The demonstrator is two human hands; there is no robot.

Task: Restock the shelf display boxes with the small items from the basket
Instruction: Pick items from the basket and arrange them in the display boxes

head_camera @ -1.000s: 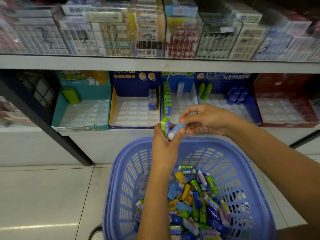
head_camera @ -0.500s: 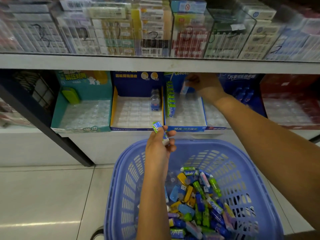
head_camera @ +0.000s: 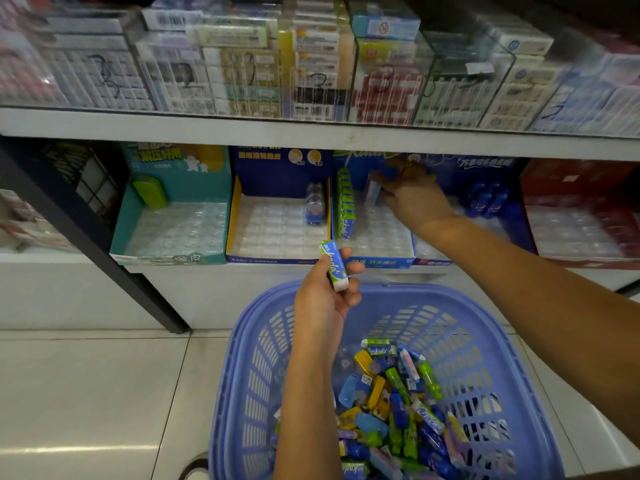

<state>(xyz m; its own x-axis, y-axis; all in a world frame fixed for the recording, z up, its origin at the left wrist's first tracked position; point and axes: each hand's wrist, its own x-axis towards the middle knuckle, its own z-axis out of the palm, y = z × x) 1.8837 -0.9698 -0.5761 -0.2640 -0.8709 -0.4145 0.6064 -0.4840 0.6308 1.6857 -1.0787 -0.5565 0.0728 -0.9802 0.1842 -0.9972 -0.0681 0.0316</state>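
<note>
Here the left hand [head_camera: 325, 299] is raised above the near rim of the blue basket [head_camera: 491, 344], fingers closed around a small green-and-white pack [head_camera: 333, 265] that stands nearly upright, its top poking above the fingertips. Directly ahead of this hand, on the lower shelf, sits a dark blue display box [head_camera: 277, 216]; its clear tray is mostly bare, with a short stack of small blue items [head_camera: 314, 207] at its right edge.

The right hand [head_camera: 414, 194] reaches forward and to the right of the left hand, into the next display box [head_camera: 377, 233]. Its fingers are at a pale blue-and-pink pack [head_camera: 373, 191] held upright near the back of that box; blur makes it impossible to tell whether the fingers are clamped on it or only touching. Left of this hand, a row of green packs [head_camera: 345, 206] lines the box's left wall.

Below and behind both hands, the basket holds a loose pile of small items [head_camera: 398, 407]: blue, green, yellow and pink. It rests on the tiled floor [head_camera: 86, 393]. Further left of the left hand is a teal display box [head_camera: 176, 223] with one green item [head_camera: 150, 191] at its back.
</note>
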